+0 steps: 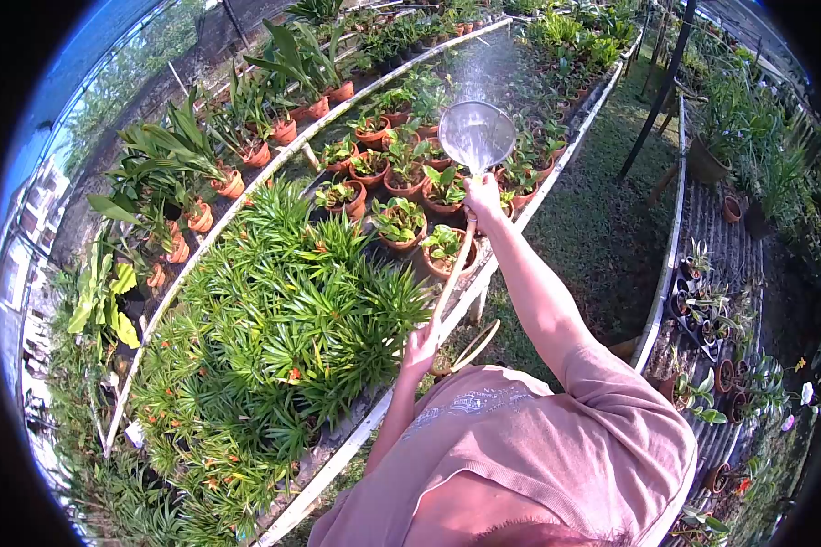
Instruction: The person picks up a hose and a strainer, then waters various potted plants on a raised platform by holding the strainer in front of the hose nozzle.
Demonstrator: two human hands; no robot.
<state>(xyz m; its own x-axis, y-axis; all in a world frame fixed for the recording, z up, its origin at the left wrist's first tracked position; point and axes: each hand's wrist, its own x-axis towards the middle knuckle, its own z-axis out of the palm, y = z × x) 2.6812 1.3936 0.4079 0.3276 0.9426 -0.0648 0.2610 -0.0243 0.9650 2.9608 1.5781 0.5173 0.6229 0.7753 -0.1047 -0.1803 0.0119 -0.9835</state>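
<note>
A long raised plant bench (246, 214) runs away from me up the frame, packed with spiky green foliage (274, 337) near me and rows of clay pots (401, 223) farther along. My right arm stretches straight out over the bench edge, the right hand (482, 193) clenched round the upper end of a watering wand (452, 273) just below its round sprinkler head (476, 137). That head stands above the potted plants, throwing a fine spray (488, 64) up the bench. My left arm is bent close to my chest, the left hand (420, 348) gripping the wand's lower end beside the foliage.
</note>
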